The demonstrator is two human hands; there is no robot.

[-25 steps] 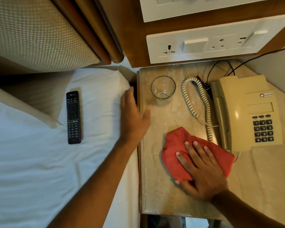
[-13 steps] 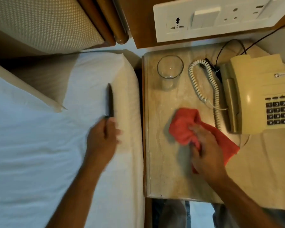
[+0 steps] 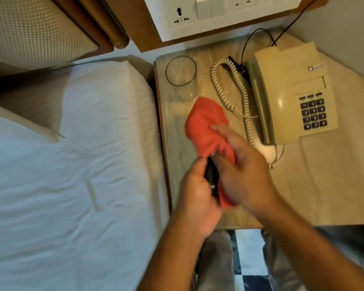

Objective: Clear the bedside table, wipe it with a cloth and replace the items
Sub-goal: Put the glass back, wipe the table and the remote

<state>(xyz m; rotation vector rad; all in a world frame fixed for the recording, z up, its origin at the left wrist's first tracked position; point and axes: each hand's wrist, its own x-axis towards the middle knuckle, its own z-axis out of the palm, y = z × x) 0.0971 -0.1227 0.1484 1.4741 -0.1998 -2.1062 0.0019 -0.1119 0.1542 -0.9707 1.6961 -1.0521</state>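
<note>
Within the last second the left hand (image 3: 194, 192) had lifted the slim black remote control (image 3: 211, 177) off the white bed (image 3: 76, 164), its grip clamped on it above the marble-topped table (image 3: 174, 143), where the right hand (image 3: 246, 166), clutching the crumpled red cloth (image 3: 206, 124), seemed to wipe it before replacement.

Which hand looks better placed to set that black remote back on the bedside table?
Left. The left hand already holds the remote, while the right hand is busy gripping the red cloth.

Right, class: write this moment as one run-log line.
left hand: grips remote | right hand: holds red cloth against remote | glass, phone: on bedside table
</note>
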